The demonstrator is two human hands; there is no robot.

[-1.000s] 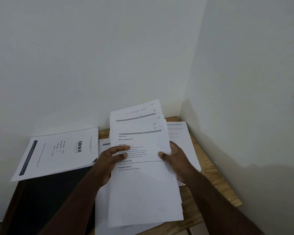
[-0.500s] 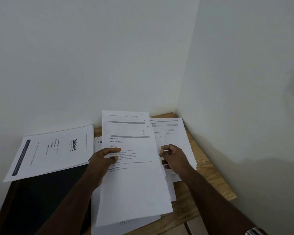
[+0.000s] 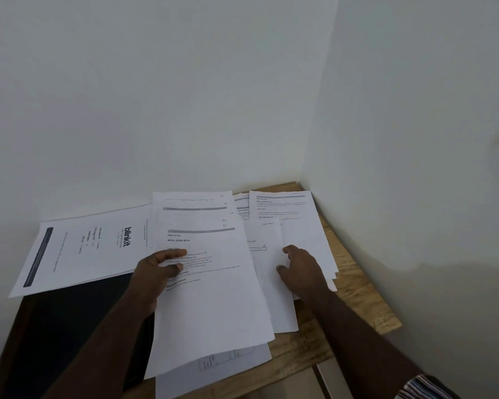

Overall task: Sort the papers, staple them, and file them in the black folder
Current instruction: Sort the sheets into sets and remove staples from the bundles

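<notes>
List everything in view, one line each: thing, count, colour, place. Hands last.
fanned sheaf of papers: several sheets, white, printed, centre, held up by the left hand
loose papers: several, white, printed, spread at the table's far right corner
blinkit sheet: one, white with a dark band, left, lying over the black folder
black folder: one, black, left near side
wooden table: one, light brown, set in the wall corner
left hand: one, fingers curled round the sheaf's left edge
right hand: one, resting on the loose papers
</notes>
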